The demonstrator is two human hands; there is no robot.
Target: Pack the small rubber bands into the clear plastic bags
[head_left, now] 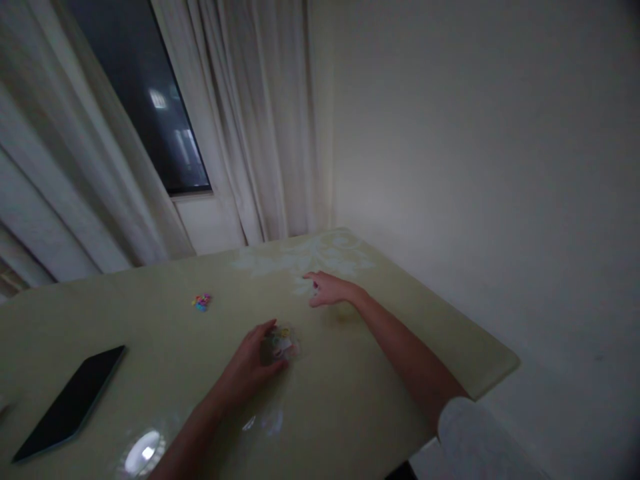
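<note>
A small clear container or bag [284, 343] with colourful bits in it rests on the pale green table [170, 373], near the middle. My left hand [255, 357] curves round its left side, thumb and fingers apart and touching or nearly touching it. Farther back and to the right, my right hand [329, 289] is above the table, index finger stretched out to the left and thumb apart from it. Nothing that I can make out is in the right hand. A little pile of bright coloured pieces [202, 302] lies farther back on the left.
A dark flat tablet [73, 402] lies at the left of the table. A bright round reflection shows near the front edge. Pale curtains [260, 120] and a dark window [145, 93] stand behind, and a plain wall [475, 167] borders the table's right side.
</note>
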